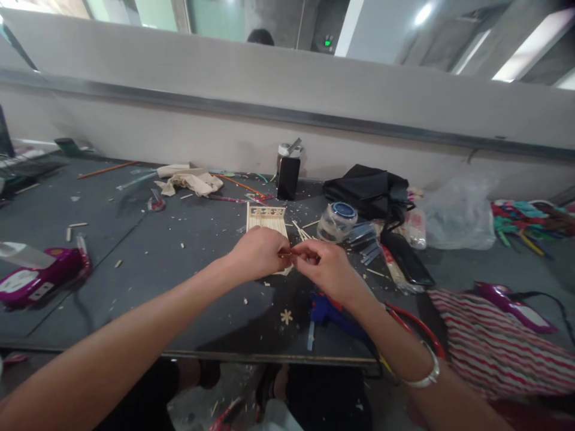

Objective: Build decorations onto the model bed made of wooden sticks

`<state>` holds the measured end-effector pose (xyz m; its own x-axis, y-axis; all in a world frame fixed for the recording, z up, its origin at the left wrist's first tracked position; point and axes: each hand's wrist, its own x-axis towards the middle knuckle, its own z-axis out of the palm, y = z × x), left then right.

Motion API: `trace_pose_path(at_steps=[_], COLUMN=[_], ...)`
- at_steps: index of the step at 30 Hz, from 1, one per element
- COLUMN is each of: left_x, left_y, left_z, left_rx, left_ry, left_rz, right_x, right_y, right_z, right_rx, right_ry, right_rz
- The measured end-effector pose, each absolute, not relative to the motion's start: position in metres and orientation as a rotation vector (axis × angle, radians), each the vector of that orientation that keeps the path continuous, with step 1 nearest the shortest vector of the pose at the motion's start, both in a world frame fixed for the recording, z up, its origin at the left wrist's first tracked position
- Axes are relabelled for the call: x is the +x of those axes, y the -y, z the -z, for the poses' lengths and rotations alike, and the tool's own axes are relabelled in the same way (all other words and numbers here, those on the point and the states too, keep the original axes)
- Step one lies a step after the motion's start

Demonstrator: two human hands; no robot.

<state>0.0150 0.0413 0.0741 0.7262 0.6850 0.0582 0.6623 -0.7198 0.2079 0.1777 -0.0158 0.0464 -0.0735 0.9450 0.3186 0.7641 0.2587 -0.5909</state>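
Note:
My left hand (259,251) and my right hand (326,266) meet fingertip to fingertip over the middle of the table. Both are closed in a pinch, and whatever they hold between them is too small to make out. Just behind my left hand lies a small panel of pale wooden sticks (266,218) with a patterned top edge, partly hidden by that hand. Several loose thin sticks (302,232) lie behind my right fingers. A small star-shaped wooden piece (286,316) rests nearer the front edge. Under my right forearm is a blue glue gun (332,316).
Behind stand a black phone (288,178) and a clear jar (336,222). At right are a black bag (366,190), clear glue sticks (365,242), a dark case (406,258) and striped cloth (498,341). A purple device (42,276) lies left; crumpled cloth (191,181) lies back left.

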Motion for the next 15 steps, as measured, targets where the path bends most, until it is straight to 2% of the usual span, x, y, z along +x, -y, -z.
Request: trace_pose_path(at_steps=[15], left_x=[0.012], left_y=[-0.038], left_z=[-0.069], left_rx=[2.658], left_ry=[-1.144], left_rz=[-0.34], right_x=[0.158], right_y=[0.02], right_z=[-0.036], right_rx=[-1.571], right_ry=[1.773], right_rz=[-0.174])
